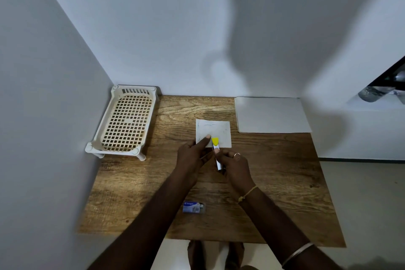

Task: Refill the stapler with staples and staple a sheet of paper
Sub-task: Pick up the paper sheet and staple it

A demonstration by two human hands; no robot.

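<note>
A small white folded sheet of paper (215, 130) lies mid-table. A white stapler with a yellow tip (215, 142) reaches over the paper's near edge. My left hand (192, 155) holds the paper's near left corner, thumb on top. My right hand (233, 163) grips the stapler's body, its thumb pressing near the yellow tip. A small blue staple box (194, 207) lies nearer to me on the table, between my forearms.
A cream plastic lattice basket (125, 123) stands at the table's back left against the wall. A stack of white sheets (271, 115) lies at the back right. The wooden table (285, 182) ends at the walls behind and left.
</note>
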